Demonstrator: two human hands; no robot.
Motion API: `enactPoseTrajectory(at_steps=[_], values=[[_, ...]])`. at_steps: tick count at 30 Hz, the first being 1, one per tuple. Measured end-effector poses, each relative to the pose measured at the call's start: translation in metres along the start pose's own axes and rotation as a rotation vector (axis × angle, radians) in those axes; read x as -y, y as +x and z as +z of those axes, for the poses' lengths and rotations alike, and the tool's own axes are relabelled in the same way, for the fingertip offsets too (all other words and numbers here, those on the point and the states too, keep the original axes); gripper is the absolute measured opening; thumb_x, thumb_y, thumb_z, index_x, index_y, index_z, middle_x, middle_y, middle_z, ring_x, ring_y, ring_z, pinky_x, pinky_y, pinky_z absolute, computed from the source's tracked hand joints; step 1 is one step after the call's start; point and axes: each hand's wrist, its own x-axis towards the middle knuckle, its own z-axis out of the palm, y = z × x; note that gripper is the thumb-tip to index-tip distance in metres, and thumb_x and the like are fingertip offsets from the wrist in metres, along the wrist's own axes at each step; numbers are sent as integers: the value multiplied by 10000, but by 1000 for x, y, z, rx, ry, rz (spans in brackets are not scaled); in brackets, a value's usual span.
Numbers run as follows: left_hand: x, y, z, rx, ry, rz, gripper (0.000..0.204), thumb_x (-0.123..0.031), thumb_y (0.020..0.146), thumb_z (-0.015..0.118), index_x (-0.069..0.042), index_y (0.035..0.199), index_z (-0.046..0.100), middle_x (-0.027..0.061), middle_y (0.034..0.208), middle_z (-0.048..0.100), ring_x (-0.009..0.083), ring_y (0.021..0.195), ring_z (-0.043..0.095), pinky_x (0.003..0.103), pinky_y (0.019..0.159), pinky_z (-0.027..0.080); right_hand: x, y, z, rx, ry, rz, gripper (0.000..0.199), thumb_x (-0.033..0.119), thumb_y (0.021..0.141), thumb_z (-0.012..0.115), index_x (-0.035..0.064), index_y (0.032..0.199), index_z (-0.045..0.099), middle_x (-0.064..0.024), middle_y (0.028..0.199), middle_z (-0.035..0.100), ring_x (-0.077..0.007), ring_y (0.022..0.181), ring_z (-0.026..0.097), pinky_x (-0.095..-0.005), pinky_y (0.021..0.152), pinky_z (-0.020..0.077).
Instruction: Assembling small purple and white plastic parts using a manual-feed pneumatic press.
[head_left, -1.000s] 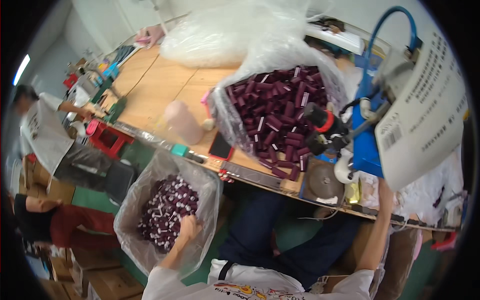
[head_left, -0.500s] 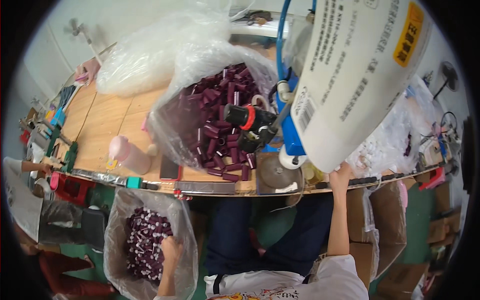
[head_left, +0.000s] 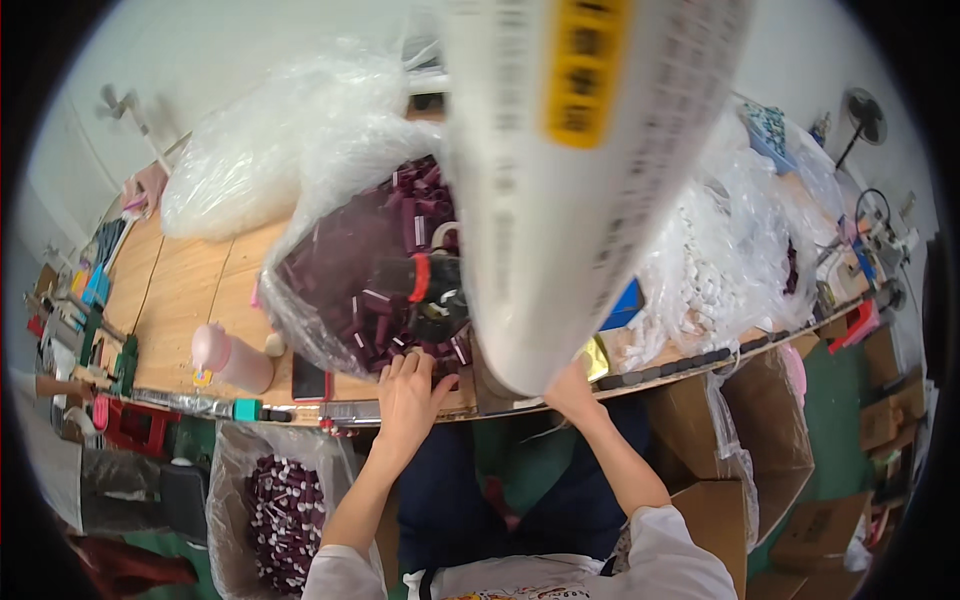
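My left hand (head_left: 405,400) reaches over the table's front edge to a heap of dark purple tubes (head_left: 413,225) spilling from a clear plastic bag (head_left: 285,290). Its fingers are stretched over the nearest tubes, thumb apart, and no tube shows clearly in its grasp. My right hand (head_left: 572,392) is at the table edge, beside the lower end of a large white printed body (head_left: 560,200) with a yellow label. That body hides its fingers. Left of the white body, a black fitting with a red ring (head_left: 420,277) stands in front of the tubes.
A lined bin of purple tubes with white ends (head_left: 285,520) stands below the table at left. A pink bottle (head_left: 232,358) and a phone (head_left: 311,378) lie nearby. White parts in clear plastic (head_left: 700,260) are at right, above an open carton (head_left: 765,420).
My left hand has risen from the lined bin to the purple tubes on the table. The view has shifted, so the white body appears farther left. My right hand stays beside its lower end.
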Motion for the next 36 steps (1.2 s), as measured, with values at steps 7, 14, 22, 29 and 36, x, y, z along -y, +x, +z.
enactPoseTrajectory(at_steps=[7,14,22,29,36], values=[[-16,30,9,-6,169,168,351,-246,741,826,-25,972,683,127,850,701,342,910,666,451,782,525,0,2,4,-62,-222,-210,233,90,722,778,29,921,674,-126,905,664,-349,922,609,-458,875,473],[-20,30,-21,75,-258,-282,382,-67,795,786,-16,1167,716,121,934,741,180,759,692,309,700,546,-10,4,-34,192,136,121,148,83,842,679,5,966,703,-120,947,707,-304,938,661,-374,832,517],[-66,50,27,40,-674,-75,301,11,826,772,16,1122,717,98,999,739,164,853,690,294,775,530,-144,-20,-222,-225,-742,143,173,-44,780,621,9,935,675,-205,888,659,-407,865,637,-466,764,499],[-61,42,30,11,-584,129,316,-24,775,810,-11,1079,723,130,964,737,210,807,696,316,737,523,-150,-25,-233,-204,-655,148,164,-54,795,624,-36,955,654,-205,868,636,-391,830,638,-432,748,506],[-64,35,40,-87,-560,169,334,28,817,771,-2,1138,684,119,1011,723,170,902,686,293,809,523,-112,-31,-211,-479,-407,293,104,-37,820,674,-14,919,651,-162,936,670,-271,842,675,-358,737,528]])
